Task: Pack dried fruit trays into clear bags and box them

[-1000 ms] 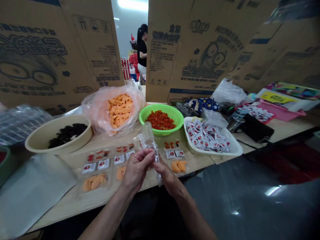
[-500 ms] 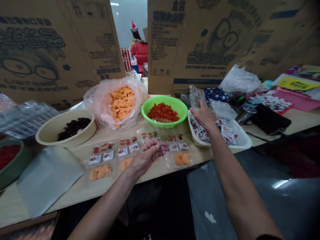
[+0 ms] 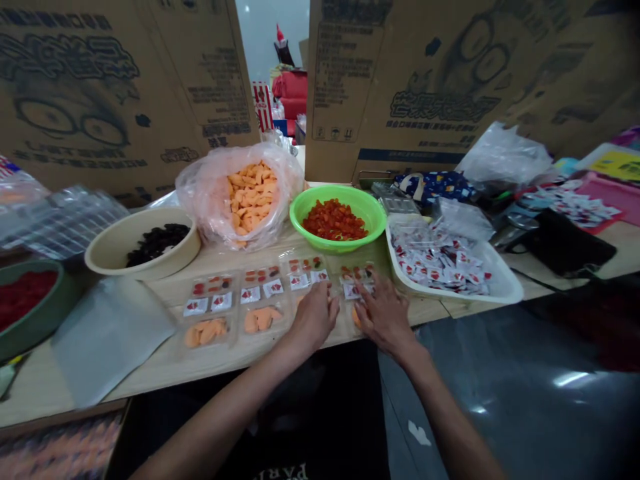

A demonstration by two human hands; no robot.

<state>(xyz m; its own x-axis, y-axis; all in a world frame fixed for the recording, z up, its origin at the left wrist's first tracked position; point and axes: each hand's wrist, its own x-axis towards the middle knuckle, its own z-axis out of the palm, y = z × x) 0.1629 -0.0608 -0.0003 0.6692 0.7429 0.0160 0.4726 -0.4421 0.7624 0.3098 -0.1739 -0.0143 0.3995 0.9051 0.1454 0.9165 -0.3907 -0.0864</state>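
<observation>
Clear plastic tray (image 3: 356, 283) half hidden under left hand (image 3: 313, 317) and right hand (image 3: 383, 315) (fingers (image 3: 374, 287) down, grip unclear)

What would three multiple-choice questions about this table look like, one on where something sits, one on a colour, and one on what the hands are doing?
1. Where is the green bowl?
A. Inside a cardboard box
B. Between the clear bag of orange pieces and the white tray
C. On the floor

2. What colour are the pieces in the beige bowl?
A. Green
B. White
C. Nearly black

3. What are the hands doing?
A. The left hand and right hand are down on the plastic trays
B. Lifting the green bowl
C. Reaching into the clear bag

Answers:
1. B, the bowl stands between them.
2. C, dark pieces fill its middle.
3. A, both hands are on the trays.
</observation>
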